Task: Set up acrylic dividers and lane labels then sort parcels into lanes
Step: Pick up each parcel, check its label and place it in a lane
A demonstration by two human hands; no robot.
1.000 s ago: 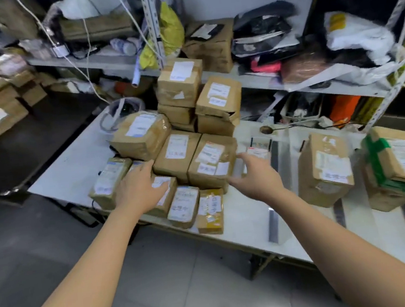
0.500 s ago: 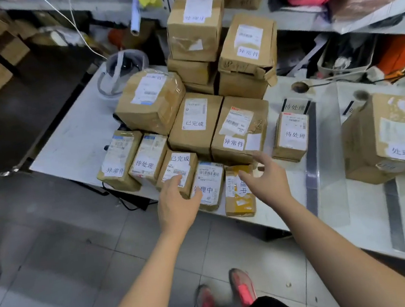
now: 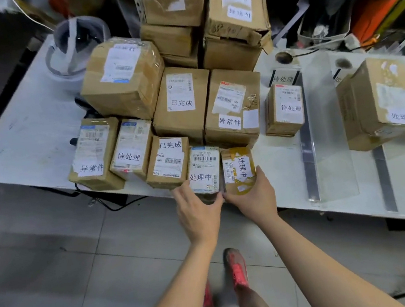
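Head camera looked down on both my hands at the near edge of the white table (image 3: 23,139). My left hand (image 3: 198,212) gripped the near end of the white-labelled parcel (image 3: 204,168), with the thumb against its left side and the fingers curled under the end that stuck out past the table edge. My right hand (image 3: 253,198) held the yellow-taped parcel (image 3: 238,166) in much the same way, thumb up along its right side and fingers tucked beneath its near end. The two parcels lay side by side, touching, at the front of the pile, and each bore a sticker reading 处理中.

Left of them three small boxes (image 3: 132,149) filled out the front row. Behind stood a brown box (image 3: 181,102) marked 已完成 and, touching it on the right, a second box (image 3: 231,106) marked 异常件. Taller stacked boxes (image 3: 172,1) rose at the back.

To the right a small box (image 3: 284,110) marked 待处理 sat alone, with a lane label (image 3: 282,77) of the same wording just behind it. Beside it stood a clear acrylic divider (image 3: 325,125), running front to back. Beyond the divider stood a big box (image 3: 381,103) marked 处理中. My red shoes (image 3: 237,269) showed on the tiled floor below.
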